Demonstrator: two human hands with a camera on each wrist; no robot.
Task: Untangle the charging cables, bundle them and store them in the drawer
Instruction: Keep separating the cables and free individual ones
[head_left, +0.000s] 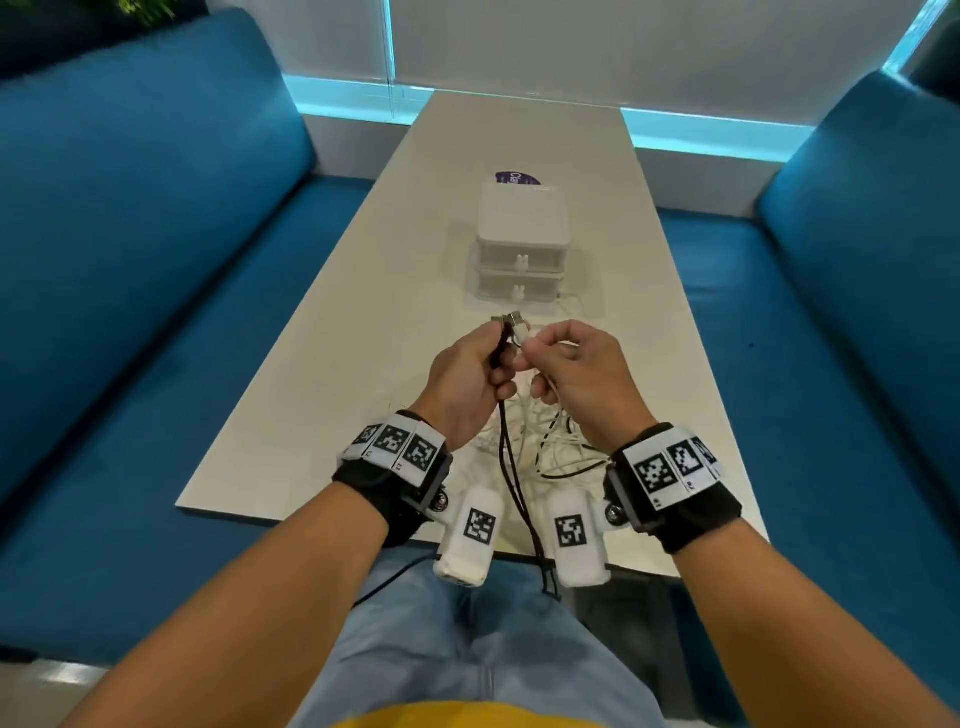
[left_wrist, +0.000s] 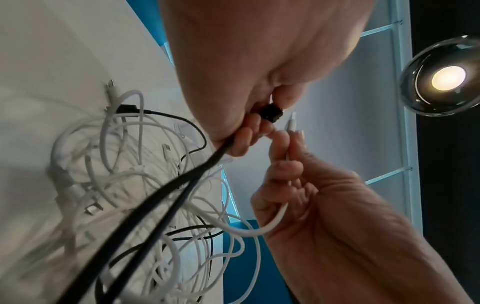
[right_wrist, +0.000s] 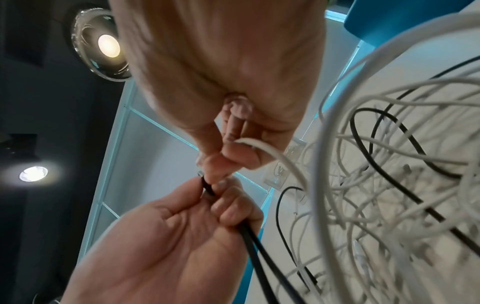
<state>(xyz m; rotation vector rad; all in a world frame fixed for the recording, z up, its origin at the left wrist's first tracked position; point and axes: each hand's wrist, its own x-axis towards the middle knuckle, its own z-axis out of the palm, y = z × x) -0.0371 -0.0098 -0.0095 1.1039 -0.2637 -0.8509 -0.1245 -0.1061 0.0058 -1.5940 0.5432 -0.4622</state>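
Left hand grip pinches doubled black cable; right hand grip pinches white cable end. Tangle lies on near worktop; drawer unit beyond.

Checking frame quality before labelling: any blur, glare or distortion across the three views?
Head view: sharp, wide-angle bending at the edges, even light on the table. Left wrist: ceiling lamp flares; cable pile is smeared at lower left. Right wrist: two ceiling lights glare, white cables nearest the lens are soft, and the picture is strongly warped.

Left hand and right hand raised together, fingers curled, fingertips nearly touching.
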